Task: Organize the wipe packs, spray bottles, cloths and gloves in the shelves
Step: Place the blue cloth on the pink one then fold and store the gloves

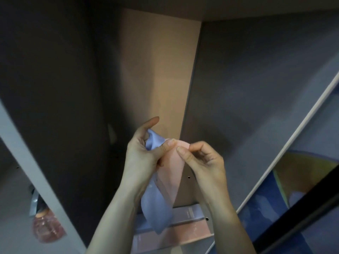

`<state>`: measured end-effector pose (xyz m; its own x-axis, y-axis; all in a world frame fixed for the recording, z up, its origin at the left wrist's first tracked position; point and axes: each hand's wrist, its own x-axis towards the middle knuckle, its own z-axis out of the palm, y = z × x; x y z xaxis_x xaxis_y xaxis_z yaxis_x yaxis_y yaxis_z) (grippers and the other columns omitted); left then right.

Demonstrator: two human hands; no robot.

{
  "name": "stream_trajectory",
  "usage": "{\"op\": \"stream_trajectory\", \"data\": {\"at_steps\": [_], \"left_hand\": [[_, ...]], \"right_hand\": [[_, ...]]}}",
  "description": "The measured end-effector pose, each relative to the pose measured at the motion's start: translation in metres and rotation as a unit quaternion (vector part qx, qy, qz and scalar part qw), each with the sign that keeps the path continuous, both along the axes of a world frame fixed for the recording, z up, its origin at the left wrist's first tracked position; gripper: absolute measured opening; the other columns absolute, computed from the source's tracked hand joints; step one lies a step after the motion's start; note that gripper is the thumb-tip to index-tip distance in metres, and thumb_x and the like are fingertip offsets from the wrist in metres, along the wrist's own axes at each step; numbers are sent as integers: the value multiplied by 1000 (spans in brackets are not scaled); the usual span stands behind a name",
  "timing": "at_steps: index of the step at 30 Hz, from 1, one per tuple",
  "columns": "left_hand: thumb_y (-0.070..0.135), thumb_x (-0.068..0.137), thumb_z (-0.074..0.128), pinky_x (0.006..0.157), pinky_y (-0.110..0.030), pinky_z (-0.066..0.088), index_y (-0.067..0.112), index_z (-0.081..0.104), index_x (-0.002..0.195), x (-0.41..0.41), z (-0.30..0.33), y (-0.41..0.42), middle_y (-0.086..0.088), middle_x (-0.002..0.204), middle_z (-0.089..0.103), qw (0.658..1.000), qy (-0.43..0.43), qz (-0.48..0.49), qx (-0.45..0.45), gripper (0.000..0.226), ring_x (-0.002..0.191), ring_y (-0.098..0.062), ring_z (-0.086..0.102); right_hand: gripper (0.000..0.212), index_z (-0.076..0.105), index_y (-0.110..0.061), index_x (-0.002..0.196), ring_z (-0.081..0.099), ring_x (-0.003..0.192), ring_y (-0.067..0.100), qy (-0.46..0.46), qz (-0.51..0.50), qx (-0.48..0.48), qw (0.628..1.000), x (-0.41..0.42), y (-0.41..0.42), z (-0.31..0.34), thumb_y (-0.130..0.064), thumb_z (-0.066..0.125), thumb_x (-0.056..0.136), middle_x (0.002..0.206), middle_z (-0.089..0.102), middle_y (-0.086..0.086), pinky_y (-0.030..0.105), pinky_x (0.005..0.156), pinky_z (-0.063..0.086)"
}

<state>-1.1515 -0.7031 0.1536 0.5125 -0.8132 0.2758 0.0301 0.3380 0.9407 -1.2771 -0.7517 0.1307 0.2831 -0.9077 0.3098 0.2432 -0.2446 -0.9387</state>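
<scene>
Two-hand grip on cloths

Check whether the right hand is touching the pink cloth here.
Touching. The head view shows the right hand pinching the pink cloth at its top edge between thumb and forefinger, with no gap visible.
</scene>
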Motion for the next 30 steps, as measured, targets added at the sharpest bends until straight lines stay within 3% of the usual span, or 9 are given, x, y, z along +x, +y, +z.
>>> {"op": "stream_trajectory", "data": {"at_steps": [3, 9, 12, 15, 18, 20, 23, 26, 30], "left_hand": [[3, 75, 73, 46, -14, 49, 29, 56, 114, 0, 1, 2, 3, 56, 68, 1000, 7, -13, 14, 50, 49, -3, 63], [5, 76, 74, 38, -14, 40, 21, 56, 120, 2, 1, 3, 6, 43, 56, 999, -22, -19, 28, 50, 35, -3, 45], [25, 64, 80, 62, -25, 56, 31, 58, 120, 11, 2, 3, 6, 78, 68, 997, -56, -6, 43, 60, 65, -12, 63], [37, 63, 79, 99, -37, 48, 47, 53, 123, 26, -1, 6, 22, 115, 58, 991, -114, 33, 59, 66, 114, -8, 57], [28, 72, 78, 90, -14, 43, 51, 47, 127, 34, -4, 11, 13, 129, 45, 977, -185, 28, 107, 68, 111, 2, 46], [28, 70, 80, 76, -4, 39, 49, 44, 129, 36, -7, 12, 11, 127, 37, 966, -217, 18, 138, 73, 95, 11, 44], [44, 63, 78, 92, -18, 43, 38, 40, 136, 39, -14, 13, 14, 126, 49, 974, -161, -37, 152, 82, 102, 8, 51], [55, 76, 59, 101, -21, 37, 31, 48, 131, 36, -18, 11, 5, 102, 74, 974, -122, -122, 147, 61, 110, 5, 58], [62, 80, 33, 109, -29, 28, 29, 63, 114, 27, -32, -1, 3, 88, 76, 962, -122, -149, 195, 56, 114, -4, 57]], "right_hand": [[33, 55, -4, 76, 54, 75, 21, -13, 9, 21, 1000, 5, 2, -4, -27, 79, 73, 78, 60, 16, 36, 71, 44], [18, 66, -8, 91, 69, 77, 11, -54, 28, 15, 998, 9, 4, -1, -13, 69, 74, 81, 75, 5, 18, 70, 51], [3, 67, -8, 78, 62, 69, 9, -36, -3, -5, 999, 8, 2, 2, -7, 68, 80, 72, 71, 2, 20, 65, 47], [9, 63, -7, 78, 51, 68, 16, -19, -23, -25, 999, 4, -6, 10, -11, 69, 83, 68, 63, 7, 30, 65, 39], [11, 60, -9, 78, 44, 69, 20, 11, -9, -48, 999, 3, -12, 22, -12, 68, 85, 68, 56, 12, 33, 64, 34], [9, 60, -13, 78, 41, 69, 21, 21, -2, -60, 998, 3, -15, 29, -15, 66, 84, 67, 53, 14, 35, 64, 31], [12, 60, -19, 76, 43, 69, 23, 27, -1, -61, 998, 2, -20, 39, -15, 65, 86, 68, 54, 17, 36, 61, 32], [15, 59, -20, 77, 51, 66, 22, 26, 24, -67, 997, 2, -26, 52, -11, 63, 89, 70, 61, 11, 30, 59, 43], [7, 58, -16, 83, 62, 60, 19, -54, 155, -29, 986, 4, -37, 62, -17, 53, 88, 67, 63, 0, 30, 62, 49]]}}
